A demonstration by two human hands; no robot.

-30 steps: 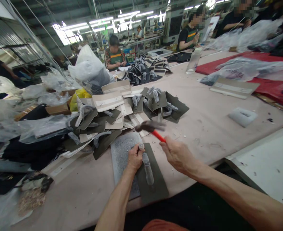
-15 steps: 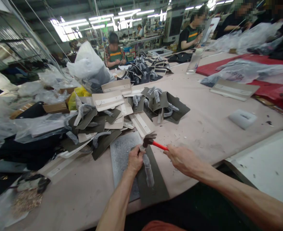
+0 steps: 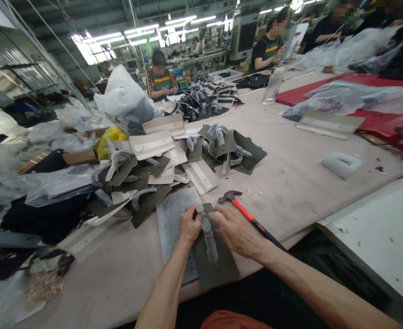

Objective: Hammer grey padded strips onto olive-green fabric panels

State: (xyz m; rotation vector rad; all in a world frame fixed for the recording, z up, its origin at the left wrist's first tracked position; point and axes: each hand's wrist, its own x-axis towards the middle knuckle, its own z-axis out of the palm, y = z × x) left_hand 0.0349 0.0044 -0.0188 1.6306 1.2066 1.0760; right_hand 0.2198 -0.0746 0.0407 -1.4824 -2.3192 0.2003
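The left hand (image 3: 190, 225) pinches a small silvery metal punch (image 3: 199, 209) upright on the far end of a flat olive-grey leather panel (image 3: 218, 262), which lies partly over a speckled grey stone slab (image 3: 174, 219) at the near edge of the pinkish worktable (image 3: 290, 183). The right hand (image 3: 233, 228) rests spread and empty on the panel beside its wrapped grey handle strap (image 3: 210, 240). A red-handled claw hammer (image 3: 247, 214) lies on the table just right of it.

Worn on the head, looking forward and down along a long worktable (image 3: 290, 183). Left hand (image 3: 190, 225) and right hand (image 3: 233, 228) close below, near 6 o'clock; seated co-workers far off, 12 to 2 o'clock. Single view only.
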